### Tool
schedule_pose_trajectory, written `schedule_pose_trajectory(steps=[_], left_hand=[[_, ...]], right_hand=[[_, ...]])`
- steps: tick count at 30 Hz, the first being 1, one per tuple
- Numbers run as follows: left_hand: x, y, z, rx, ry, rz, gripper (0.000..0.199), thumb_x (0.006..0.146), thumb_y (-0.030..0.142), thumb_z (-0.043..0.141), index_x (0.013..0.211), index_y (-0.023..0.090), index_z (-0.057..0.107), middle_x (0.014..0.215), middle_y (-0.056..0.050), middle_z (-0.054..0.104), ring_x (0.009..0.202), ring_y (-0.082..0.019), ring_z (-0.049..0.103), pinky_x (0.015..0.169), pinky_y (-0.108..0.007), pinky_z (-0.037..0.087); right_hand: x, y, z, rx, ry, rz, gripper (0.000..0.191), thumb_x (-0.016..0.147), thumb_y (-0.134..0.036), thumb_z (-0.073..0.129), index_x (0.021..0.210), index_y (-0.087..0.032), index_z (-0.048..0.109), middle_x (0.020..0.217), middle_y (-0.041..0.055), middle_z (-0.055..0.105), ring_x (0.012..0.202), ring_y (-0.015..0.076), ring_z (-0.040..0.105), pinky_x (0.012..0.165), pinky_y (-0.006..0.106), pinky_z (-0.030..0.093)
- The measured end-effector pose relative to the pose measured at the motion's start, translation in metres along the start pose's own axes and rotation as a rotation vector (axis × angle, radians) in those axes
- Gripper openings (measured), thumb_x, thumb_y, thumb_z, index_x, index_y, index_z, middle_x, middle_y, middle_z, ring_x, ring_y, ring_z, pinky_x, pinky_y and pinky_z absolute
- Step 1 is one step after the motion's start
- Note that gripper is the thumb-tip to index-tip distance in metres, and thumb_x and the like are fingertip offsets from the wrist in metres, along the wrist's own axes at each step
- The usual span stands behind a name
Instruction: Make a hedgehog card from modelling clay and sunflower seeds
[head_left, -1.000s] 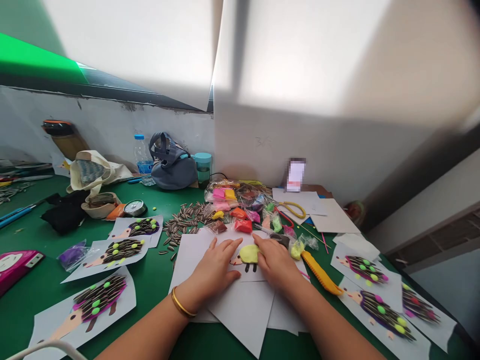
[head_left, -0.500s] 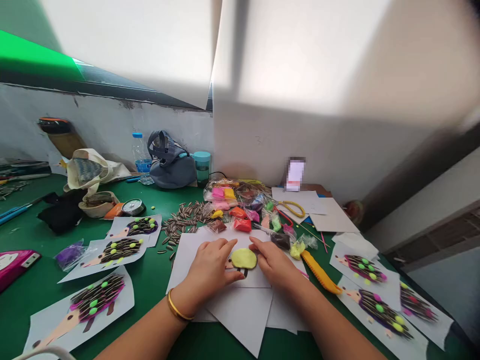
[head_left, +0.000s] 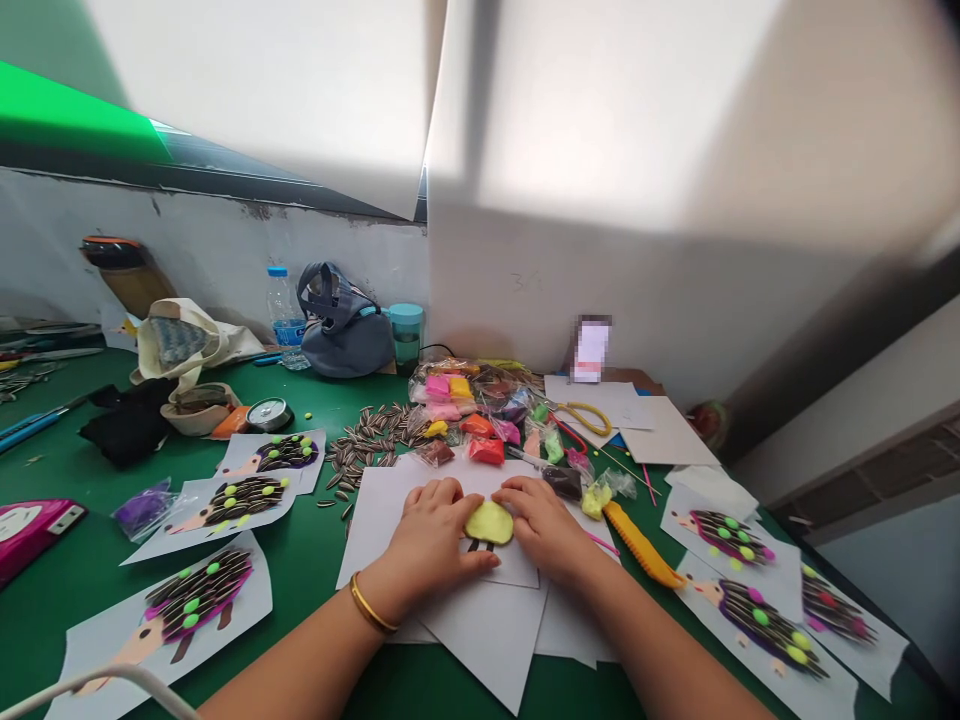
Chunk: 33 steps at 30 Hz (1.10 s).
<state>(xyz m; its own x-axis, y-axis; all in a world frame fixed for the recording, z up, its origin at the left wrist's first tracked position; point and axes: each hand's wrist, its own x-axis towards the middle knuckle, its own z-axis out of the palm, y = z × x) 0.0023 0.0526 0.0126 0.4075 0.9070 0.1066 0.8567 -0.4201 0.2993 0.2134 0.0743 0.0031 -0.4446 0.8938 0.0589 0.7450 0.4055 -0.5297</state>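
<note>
A flattened oval of yellow clay (head_left: 489, 522) lies on a white paper sheet (head_left: 379, 500), with two short dark legs showing below it. My left hand (head_left: 435, 530) rests palm down at its left side, thumb stretched out under the clay and fingertips by its upper left edge. From the right, my right hand (head_left: 541, 522) reaches the clay's right edge with bent fingers, the thumb mostly hidden. Both hands are open, with the clay between them on the paper. My left hand covers the picture to the left of the clay.
Behind the paper lie sunflower seeds (head_left: 367, 440), bagged clay (head_left: 486, 450) and yellow-handled scissors (head_left: 589, 418). An orange-yellow tool (head_left: 641, 545) sits to the right. Seed-covered hedgehog pictures (head_left: 199, 590) flank both sides. A phone (head_left: 592, 348) stands at the back.
My left hand has moved slightly right and closer to the clay, now covering the hedgehog's face. My right fingers have come in along the clay's right edge.
</note>
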Motion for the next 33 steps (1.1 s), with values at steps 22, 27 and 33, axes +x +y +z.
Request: schedule_pose_trajectory(steps=[22, 27, 33], left_hand=[[-0.002, -0.004, 0.000, -0.003, -0.014, 0.009, 0.079, 0.060, 0.063, 0.079, 0.128, 0.029, 0.057, 0.116, -0.007, 0.057, 0.112, -0.032, 0.050, 0.096, -0.046, 0.036], [-0.003, -0.005, 0.002, 0.004, -0.015, 0.002, 0.084, 0.060, 0.063, 0.079, 0.132, 0.028, 0.055, 0.120, -0.008, 0.057, 0.114, -0.032, 0.049, 0.099, -0.047, 0.034], [-0.003, -0.002, 0.000, 0.008, -0.038, -0.016, 0.083, 0.062, 0.064, 0.077, 0.133, 0.028, 0.055, 0.120, -0.009, 0.056, 0.115, -0.033, 0.049, 0.099, -0.047, 0.033]], right_hand=[[0.002, -0.006, 0.001, -0.075, -0.058, 0.067, 0.055, 0.082, -0.016, 0.045, 0.132, -0.033, 0.060, 0.145, 0.0033, 0.047, 0.135, 0.0238, 0.036, 0.111, 0.043, 0.028], [0.000, 0.005, -0.012, -0.111, -0.063, 0.117, 0.049, 0.082, -0.017, 0.045, 0.124, -0.031, 0.067, 0.144, 0.0030, 0.050, 0.135, 0.0255, 0.037, 0.110, 0.045, 0.030], [-0.002, 0.003, -0.016, -0.118, -0.121, 0.080, 0.050, 0.082, -0.017, 0.045, 0.124, -0.035, 0.067, 0.146, 0.0018, 0.049, 0.137, 0.0260, 0.036, 0.109, 0.048, 0.030]])
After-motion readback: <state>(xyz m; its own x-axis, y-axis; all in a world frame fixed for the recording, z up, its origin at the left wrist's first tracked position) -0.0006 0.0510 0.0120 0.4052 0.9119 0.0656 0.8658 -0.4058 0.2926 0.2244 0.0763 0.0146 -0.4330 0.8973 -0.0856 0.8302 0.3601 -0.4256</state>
